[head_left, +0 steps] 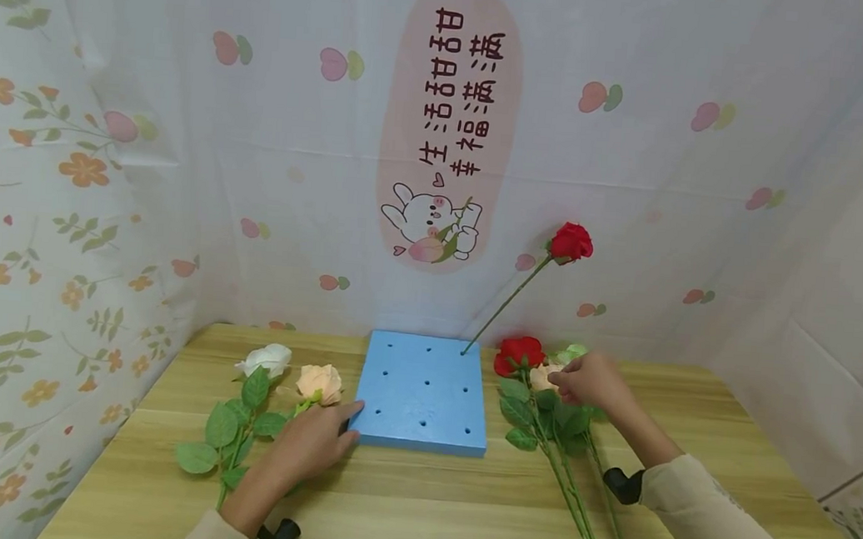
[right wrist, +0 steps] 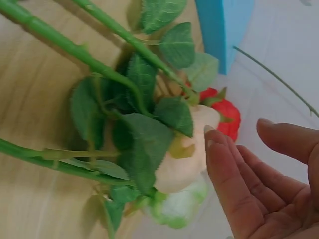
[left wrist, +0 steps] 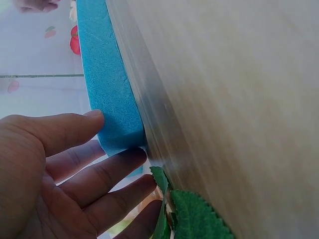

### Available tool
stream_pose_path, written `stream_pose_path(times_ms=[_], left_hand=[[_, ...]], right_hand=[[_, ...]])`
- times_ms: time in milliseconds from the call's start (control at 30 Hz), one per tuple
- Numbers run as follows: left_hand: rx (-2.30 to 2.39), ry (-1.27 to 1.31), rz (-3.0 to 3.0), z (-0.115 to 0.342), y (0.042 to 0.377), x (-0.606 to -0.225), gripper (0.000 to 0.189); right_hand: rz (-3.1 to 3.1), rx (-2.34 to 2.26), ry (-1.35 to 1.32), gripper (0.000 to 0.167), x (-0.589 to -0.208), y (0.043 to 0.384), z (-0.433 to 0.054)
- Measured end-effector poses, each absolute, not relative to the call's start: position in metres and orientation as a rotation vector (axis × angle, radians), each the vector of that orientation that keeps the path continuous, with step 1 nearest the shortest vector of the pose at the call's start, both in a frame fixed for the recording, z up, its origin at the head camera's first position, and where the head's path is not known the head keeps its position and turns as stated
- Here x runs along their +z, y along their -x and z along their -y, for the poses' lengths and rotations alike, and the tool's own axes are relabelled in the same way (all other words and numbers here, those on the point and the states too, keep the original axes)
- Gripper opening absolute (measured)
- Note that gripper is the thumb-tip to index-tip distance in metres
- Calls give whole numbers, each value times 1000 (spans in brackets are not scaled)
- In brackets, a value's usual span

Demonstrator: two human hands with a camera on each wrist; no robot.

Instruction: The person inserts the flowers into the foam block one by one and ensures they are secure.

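Nine holes (head_left: 427, 383) are dotting the lt-blue sq. block (head_left: 403, 397), which is sitting nr the surface's (head_left: 400, 501) far edge, approx. midway betw. L & R edges. Wood is showing betw. block & R bunch, wider strip toward near side. L hand (head_left: 314, 441) is touching block's L edge by its near-L corner, fingers spread, w/ peach bloom (head_left: 321, 381) & white rose (head_left: 269, 359) lying just beyond. R hand (head_left: 592, 383) is reaching in nr far edge, R of block: fingers straight, thumb apart, fingertips at peach rose (right wrist: 174, 174), which is lying betw. red bloom (head_left: 519, 357) & pale-green rose (right wrist: 174, 209). Tall red rose (head_left: 571, 243) is standing in block's far-R hole, leaning R, thin stem looking leafless.
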State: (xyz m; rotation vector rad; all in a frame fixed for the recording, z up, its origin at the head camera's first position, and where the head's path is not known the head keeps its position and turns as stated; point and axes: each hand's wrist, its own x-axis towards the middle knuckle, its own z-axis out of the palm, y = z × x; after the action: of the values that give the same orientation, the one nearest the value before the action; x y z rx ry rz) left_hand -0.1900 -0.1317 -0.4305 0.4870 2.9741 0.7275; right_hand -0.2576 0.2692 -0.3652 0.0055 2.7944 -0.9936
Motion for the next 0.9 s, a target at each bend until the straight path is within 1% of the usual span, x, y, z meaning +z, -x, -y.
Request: stream_pose_path(times_ms=[233, 367, 600, 900], left_hand=[[724, -498, -2977, 132, 190, -429, 44], [729, -500, -2971, 133, 190, -429, 45], [736, -494, -2962, 132, 190, -431, 45], [727, -486, -2965, 133, 191, -433, 46]], right_hand=[[-2822, -730, 105, 47, -379, 252, -271], [-2821, -699, 101, 47, -389, 250, -270], [-2802, -770, -30, 38, -403, 251, -270], [-2823, -731, -36, 44, -411, 251, -268]])
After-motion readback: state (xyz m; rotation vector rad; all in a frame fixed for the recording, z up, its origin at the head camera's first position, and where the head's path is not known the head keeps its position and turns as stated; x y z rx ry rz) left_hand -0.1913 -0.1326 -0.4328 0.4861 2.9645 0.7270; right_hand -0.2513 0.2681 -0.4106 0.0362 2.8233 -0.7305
